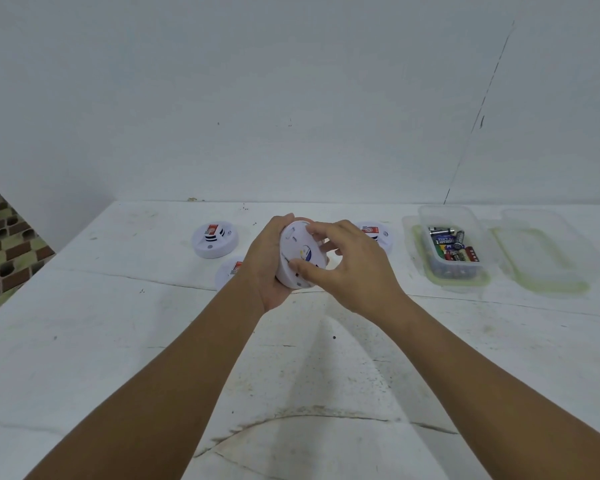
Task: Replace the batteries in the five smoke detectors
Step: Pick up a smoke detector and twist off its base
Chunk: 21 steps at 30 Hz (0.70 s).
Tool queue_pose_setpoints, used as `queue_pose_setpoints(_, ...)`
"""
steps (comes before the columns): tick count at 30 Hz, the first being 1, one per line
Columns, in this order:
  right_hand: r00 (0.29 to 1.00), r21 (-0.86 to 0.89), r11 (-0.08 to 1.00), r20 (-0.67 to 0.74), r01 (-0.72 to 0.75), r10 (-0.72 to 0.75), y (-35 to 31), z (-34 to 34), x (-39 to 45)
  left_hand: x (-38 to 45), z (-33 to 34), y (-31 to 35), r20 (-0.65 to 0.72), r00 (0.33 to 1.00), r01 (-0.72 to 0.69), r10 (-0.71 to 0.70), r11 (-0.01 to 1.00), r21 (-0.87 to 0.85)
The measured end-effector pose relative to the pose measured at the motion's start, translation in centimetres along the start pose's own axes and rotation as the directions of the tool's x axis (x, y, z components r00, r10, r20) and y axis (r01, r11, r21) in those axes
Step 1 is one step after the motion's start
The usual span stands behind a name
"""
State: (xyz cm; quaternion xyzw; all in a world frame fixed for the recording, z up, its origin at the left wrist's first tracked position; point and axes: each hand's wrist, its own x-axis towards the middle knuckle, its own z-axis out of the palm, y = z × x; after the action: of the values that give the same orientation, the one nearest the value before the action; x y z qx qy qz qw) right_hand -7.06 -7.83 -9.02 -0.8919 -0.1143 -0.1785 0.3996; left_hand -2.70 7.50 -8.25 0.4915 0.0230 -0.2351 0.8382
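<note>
I hold a round white smoke detector (297, 252) above the table, its flat back turned toward me. My left hand (262, 268) cups it from the left and underneath. My right hand (350, 265) grips its right rim, thumb and fingertips curled on the back plate. Three more white detectors lie on the table: one (215, 239) at the left, one (227, 271) half hidden behind my left wrist, one (378, 233) behind my right hand. A clear plastic box (426, 216) at the right holds several batteries (454, 245).
The box's lid (437, 278) lies under it, and another clear lid (541, 251) lies upside down at the far right. The white table (118, 341) is stained and meets a white wall at the back. Patterned floor (4, 244) shows past the table's left edge.
</note>
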Motion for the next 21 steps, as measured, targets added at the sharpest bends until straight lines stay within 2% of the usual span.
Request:
queue_pose_setpoints(7, 1.000, -0.017, 1.000, 0.006, 0.012, -0.012, 0.23, -0.23, -0.14, 0.08, 0.21, -0.35, 0.012, 1.000, 0.019, -0.018, 0.999, -0.032)
queue_pose_setpoints(21, 0.997, 0.031, 0.997, -0.002, -0.072, 0.072, 0.46, -0.53, 0.01, 0.53, 0.78, -0.56, -0.066, 0.998, -0.015, 0.019, 0.998, 0.069)
